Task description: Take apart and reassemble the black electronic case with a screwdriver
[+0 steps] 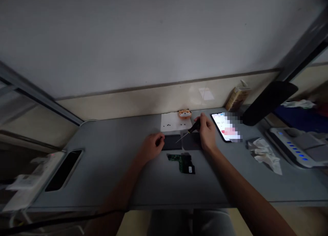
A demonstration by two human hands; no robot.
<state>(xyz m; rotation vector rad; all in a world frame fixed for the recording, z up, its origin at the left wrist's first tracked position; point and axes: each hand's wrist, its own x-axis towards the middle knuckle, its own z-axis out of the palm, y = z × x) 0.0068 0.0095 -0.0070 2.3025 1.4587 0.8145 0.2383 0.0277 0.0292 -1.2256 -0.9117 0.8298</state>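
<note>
My right hand (207, 131) is closed around the dark handle of a thin screwdriver (194, 127). Its slim shaft slants down to the left, with the tip over a flat black rectangular case (172, 142). Curled at the left edge of that case is my left hand (153, 145), its fingertips pressed against the side. Beside the case, on the right, lies a dark grey flat panel (191, 142), partly behind my right hand. Nearer to me lies a green and black circuit board (181, 162) with a small white label. Several tiny dark screws (168, 125) rest on white paper (176, 119).
A dog-faced figure (185, 113) sits on the paper's back edge. Rightward are a lit phone (221, 125), a drink carton (238, 97), a black cylindrical object (269, 102), crumpled tissue (265, 154) and a power strip (289, 143). Another phone (65, 169) lies left.
</note>
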